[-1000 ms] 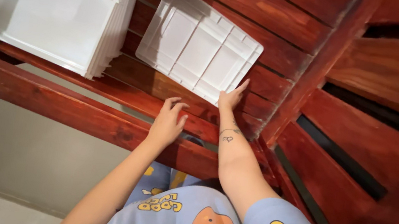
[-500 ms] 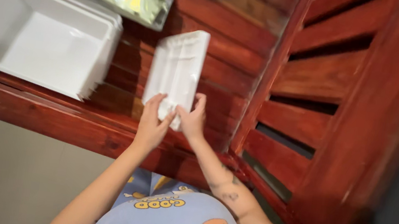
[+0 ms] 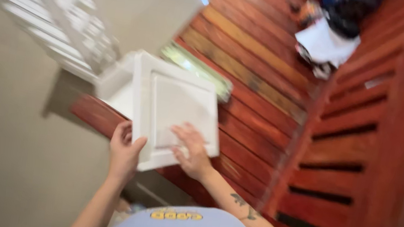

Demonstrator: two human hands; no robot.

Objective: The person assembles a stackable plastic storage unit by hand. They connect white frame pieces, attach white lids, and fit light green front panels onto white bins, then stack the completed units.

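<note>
Left hand (image 3: pixel 124 152) grips white tray (image 3: pixel 176 110) edge; right hand (image 3: pixel 194 152) flat on top.

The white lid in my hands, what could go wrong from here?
The white lid is gripped only at its near edge by the left hand, with the right hand flat on top, so it might tip or slip. The white bins beneath sit at the wooden bench edge and might get nudged off.
</note>
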